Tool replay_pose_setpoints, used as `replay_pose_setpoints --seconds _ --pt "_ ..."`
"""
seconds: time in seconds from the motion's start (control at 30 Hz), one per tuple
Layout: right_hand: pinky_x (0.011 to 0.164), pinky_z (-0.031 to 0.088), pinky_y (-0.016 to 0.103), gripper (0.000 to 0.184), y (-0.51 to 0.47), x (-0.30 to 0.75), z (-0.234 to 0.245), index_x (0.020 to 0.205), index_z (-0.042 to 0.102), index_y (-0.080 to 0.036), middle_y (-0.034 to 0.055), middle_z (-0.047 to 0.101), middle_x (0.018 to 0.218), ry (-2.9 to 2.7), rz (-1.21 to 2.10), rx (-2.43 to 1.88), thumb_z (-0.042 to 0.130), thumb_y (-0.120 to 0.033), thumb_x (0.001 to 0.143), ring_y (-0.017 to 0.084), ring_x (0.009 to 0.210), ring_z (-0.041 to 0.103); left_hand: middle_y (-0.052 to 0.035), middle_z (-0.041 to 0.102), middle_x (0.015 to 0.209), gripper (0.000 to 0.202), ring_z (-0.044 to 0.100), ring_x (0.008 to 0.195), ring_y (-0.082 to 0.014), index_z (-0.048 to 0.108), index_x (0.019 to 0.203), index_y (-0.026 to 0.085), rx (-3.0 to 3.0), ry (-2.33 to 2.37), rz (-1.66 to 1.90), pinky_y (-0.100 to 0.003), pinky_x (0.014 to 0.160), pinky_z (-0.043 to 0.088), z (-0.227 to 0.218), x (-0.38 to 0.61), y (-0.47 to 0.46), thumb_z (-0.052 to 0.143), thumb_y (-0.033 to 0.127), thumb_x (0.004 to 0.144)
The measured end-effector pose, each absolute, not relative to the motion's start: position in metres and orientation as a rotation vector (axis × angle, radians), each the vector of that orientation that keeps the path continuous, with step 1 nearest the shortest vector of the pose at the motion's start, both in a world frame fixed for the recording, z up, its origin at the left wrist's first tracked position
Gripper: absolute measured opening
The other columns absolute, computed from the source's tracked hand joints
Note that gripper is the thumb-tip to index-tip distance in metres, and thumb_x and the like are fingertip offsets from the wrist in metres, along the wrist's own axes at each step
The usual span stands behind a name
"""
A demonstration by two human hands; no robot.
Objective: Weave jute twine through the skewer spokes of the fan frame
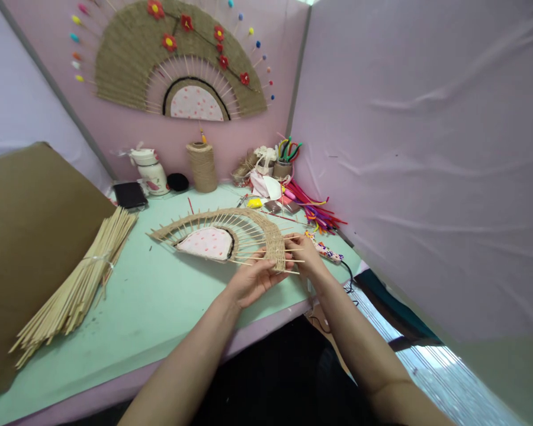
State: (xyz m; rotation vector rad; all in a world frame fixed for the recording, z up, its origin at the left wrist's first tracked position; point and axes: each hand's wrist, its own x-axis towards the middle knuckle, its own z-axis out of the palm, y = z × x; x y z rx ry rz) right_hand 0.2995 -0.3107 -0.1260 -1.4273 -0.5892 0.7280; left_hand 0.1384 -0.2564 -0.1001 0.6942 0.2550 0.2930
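Observation:
A half-made fan of thin wooden sticks and woven jute twine [231, 234], with a pink spotted fabric centre, lies on the mint-green table [160, 296]. My left hand [253, 278] reaches under its right end, fingers curled up around the sticks there. My right hand [304, 254] pinches the stick ends at the woven jute edge, fingers closed on them.
A tied bundle of bamboo sticks [80, 278] and a brown cardboard sheet [22, 236] lie at the left. At the back stand a jute spool [202, 165], a white bottle [151, 171], a black case [130, 194] and coloured pipe cleaners [313, 207]. A finished fan [177, 59] hangs on the wall.

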Motion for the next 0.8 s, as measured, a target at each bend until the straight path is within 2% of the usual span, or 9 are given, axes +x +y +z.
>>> replay_pose_setpoints --seconds 0.17,0.4,0.6,0.67,0.8 --pt "0.045 0.041 0.025 0.03 -0.31 0.299 -0.13 0.077 0.062 -0.018 0.0 0.065 0.063 -0.572 0.748 -1.436 0.072 -0.042 0.062 0.012 0.048 0.052 -0.0081 0.074 0.097 0.031 0.069 0.082 -0.014 0.065 0.103 0.014 0.661 0.291 0.316 -0.023 0.075 0.054 -0.102 0.141 -0.257 0.068 0.006 0.074" --pt "0.05 0.047 0.028 0.029 -0.31 0.303 -0.134 0.075 0.062 -0.018 0.0014 0.066 0.063 -0.586 0.749 -1.438 0.073 -0.042 0.062 0.015 0.051 0.058 -0.0106 0.074 0.097 0.031 0.07 0.087 -0.0154 0.067 0.104 0.009 0.656 0.302 0.355 -0.02 0.077 0.053 -0.102 0.143 -0.261 0.066 0.004 0.073" --pt "0.055 0.048 0.027 0.024 -0.31 0.309 -0.138 0.072 0.062 -0.018 0.0027 0.068 0.068 -0.636 0.665 -1.484 0.072 -0.039 0.063 0.016 0.059 0.061 -0.009 0.074 0.099 0.048 0.07 0.092 -0.0176 0.059 0.12 0.013 0.564 0.298 0.394 -0.023 0.08 0.054 -0.102 0.147 -0.266 0.062 0.001 0.074" --pt "0.055 0.047 0.026 0.023 -0.311 0.309 -0.139 0.073 0.063 -0.018 0.0027 0.068 0.069 -0.653 0.64 -1.499 0.07 -0.039 0.064 0.015 0.06 0.06 -0.0085 0.073 0.101 0.045 0.071 0.093 -0.0197 0.058 0.122 0.016 0.483 0.331 0.425 -0.026 0.08 0.055 -0.1 0.148 -0.267 0.061 0.006 0.078" --pt "0.049 0.039 0.023 0.026 -0.311 0.306 -0.138 0.071 0.061 -0.018 0.0004 0.065 0.064 -0.678 0.604 -1.54 0.069 -0.042 0.067 0.012 0.052 0.053 -0.01 0.071 0.102 0.031 0.07 0.095 -0.0252 0.057 0.12 0.019 0.277 0.399 0.567 -0.038 0.082 0.057 -0.096 0.148 -0.265 0.055 0.028 0.09"
